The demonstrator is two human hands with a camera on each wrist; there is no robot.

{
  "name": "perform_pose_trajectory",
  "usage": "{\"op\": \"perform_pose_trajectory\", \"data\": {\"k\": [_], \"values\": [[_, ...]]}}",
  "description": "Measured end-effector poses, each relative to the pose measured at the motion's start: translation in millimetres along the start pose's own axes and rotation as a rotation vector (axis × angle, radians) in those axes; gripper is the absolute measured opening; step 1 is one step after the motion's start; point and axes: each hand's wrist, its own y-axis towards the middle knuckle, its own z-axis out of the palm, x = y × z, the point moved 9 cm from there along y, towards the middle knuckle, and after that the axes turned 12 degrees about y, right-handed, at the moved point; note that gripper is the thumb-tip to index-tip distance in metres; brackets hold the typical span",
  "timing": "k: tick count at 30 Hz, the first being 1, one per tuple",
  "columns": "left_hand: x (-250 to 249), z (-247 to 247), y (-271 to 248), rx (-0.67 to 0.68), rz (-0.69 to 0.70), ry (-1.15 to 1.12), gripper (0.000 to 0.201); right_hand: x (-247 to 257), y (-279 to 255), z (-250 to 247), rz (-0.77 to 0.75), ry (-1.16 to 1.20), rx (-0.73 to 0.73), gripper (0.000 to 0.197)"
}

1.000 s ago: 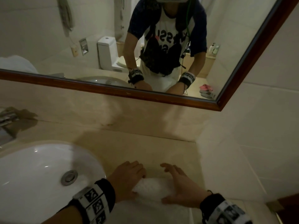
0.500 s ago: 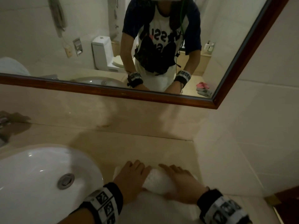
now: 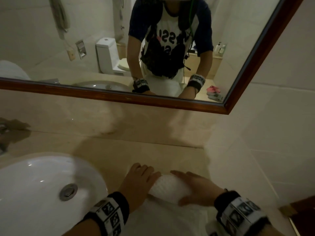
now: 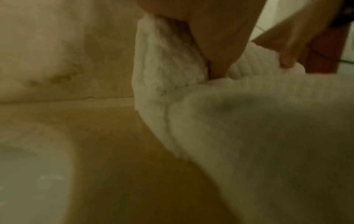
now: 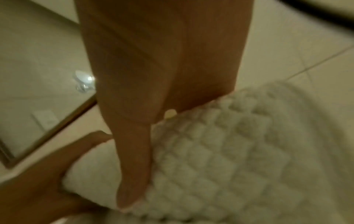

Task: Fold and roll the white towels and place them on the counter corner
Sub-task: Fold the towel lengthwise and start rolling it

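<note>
Here, both the left hand (image 3: 139, 182) and right hand (image 3: 198, 190) press nearly straight fingers (image 3: 179, 173) onto the rolled white towel (image 3: 168, 189).

Head view high, facing down at counter (image 3: 153, 150) and mirror (image 3: 119, 97); both wrist views close, low, sharing rolled towel (image 4: 168, 68) (image 5: 220, 151)

- My left hand (image 3: 138, 182) and right hand (image 3: 198, 190) have rolled the towel (image 3: 167, 189) further; the roll is thicker now.
- My head view has dipped and drifted left.
</note>
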Motion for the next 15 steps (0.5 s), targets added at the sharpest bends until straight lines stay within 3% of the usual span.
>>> {"op": "perform_pose_trajectory", "data": {"k": [2,5,6,7,9,12,13,15], "values": [[6,-4,7,0.072,-0.004,-0.05,0.054,1,7,-2,0.001,-0.112,-0.048,0.076],[18,4,15,0.42,-0.023,-0.239,0.075,16,10,3,-0.106,-0.361,-0.303,0.085],[21,12,14,0.556,-0.06,-0.311,0.074,22,6,8,-0.125,-0.381,-0.343,0.09],[21,13,15,0.585,-0.071,-0.3,0.069,21,4,13,-0.12,-0.391,-0.341,0.092],[21,4,17,0.379,-0.038,-0.185,0.058,19,1,8,-0.124,-0.327,-0.278,0.096],[11,-2,11,0.112,-0.009,0.021,0.044,-3,4,-1,0.007,-0.074,-0.026,0.093],[6,-4,10,0.088,-0.013,0.016,0.044,-9,7,-4,0.054,-0.062,0.0,0.089],[4,-9,12,0.129,-0.008,-0.084,0.055,-9,12,-8,0.011,-0.188,-0.139,0.074]]}}
